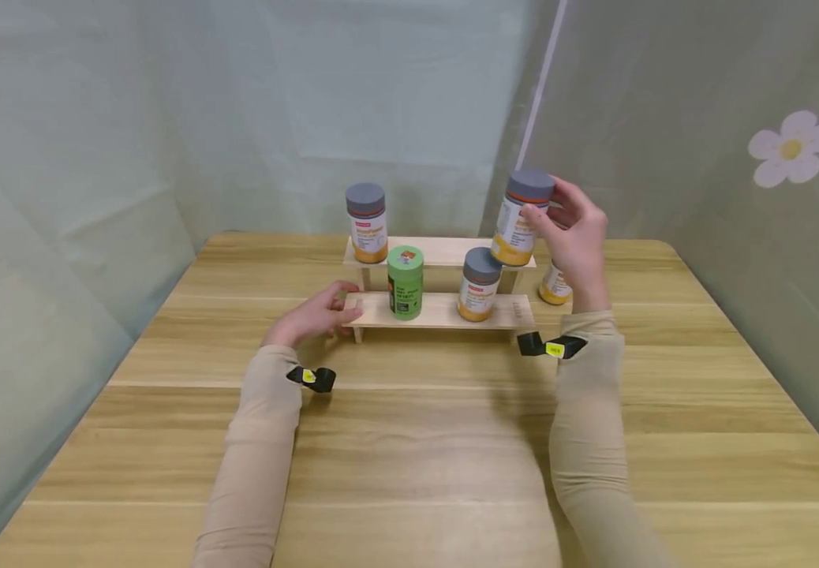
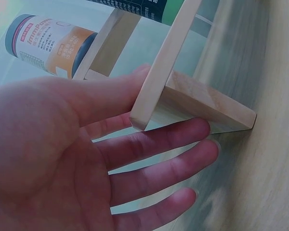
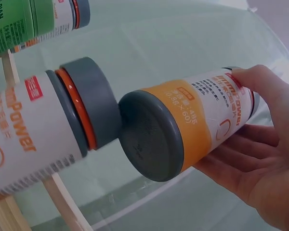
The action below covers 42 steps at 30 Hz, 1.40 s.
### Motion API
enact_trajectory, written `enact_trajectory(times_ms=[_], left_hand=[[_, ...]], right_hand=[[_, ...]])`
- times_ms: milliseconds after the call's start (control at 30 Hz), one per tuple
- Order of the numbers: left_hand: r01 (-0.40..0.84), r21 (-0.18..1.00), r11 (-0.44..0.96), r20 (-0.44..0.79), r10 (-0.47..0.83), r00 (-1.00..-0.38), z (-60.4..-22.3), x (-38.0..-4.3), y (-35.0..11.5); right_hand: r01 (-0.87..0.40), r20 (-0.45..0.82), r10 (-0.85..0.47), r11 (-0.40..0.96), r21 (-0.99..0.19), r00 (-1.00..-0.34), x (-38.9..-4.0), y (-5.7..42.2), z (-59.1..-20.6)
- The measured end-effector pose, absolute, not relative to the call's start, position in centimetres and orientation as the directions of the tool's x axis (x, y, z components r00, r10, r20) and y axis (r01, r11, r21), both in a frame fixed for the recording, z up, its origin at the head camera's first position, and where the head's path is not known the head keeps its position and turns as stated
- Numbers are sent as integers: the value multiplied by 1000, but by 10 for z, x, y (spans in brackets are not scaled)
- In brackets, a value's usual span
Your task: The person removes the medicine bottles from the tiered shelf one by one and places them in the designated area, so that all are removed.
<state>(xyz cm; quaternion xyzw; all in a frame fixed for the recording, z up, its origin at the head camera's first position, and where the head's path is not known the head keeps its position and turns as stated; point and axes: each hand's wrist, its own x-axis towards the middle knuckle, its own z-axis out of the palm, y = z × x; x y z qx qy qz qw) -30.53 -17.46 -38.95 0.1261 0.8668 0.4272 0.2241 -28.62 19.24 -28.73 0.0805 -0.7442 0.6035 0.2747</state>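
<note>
My right hand [image 1: 576, 237] grips a supplement bottle [image 1: 514, 229] with a grey cap and white-and-orange label, thumb in front, fingers behind. It is slightly tilted above the right end of the two-tier wooden shelf [image 1: 438, 317]; its dark base [image 3: 151, 137] comes right up to the cap of a like bottle [image 1: 479, 285] on the lower tier. My left hand [image 1: 313, 315] pinches the lower tier's left end between thumb and index finger, the other fingers [image 2: 159, 187] extended below. A green bottle [image 1: 405, 284] stands on the lower tier, another grey-capped bottle [image 1: 367, 225] on the upper tier's left.
Behind my right hand, one more bottle [image 1: 555, 285] stands on the wooden table [image 1: 409, 457], partly hidden by the hand. Pale curtains [image 1: 409, 102] hang past the table's far edge. Each wrist carries a small black camera mount [image 1: 551, 346].
</note>
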Motion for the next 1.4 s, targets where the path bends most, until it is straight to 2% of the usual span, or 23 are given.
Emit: enact_trajectory(times_ms=[267, 700, 1000, 1400], left_hand=[[13, 796, 605, -292, 403, -867, -390, -307, -175], [26, 795, 606, -281, 405, -870, -389, -307, -176], [19, 802, 598, -286, 412, -865, -391, -308, -178], [21, 804, 594, -284, 416, -864, -391, -306, -185]], right_hand=[[-441, 503, 199, 287, -850, -841, -284, 202, -285], [-426, 498, 282, 282, -860, -820, -290, 231, -293], [-429, 472, 354, 196, -882, -808, -293, 246, -299], [-363, 505, 378, 387, -848, -776, -293, 259, -306]])
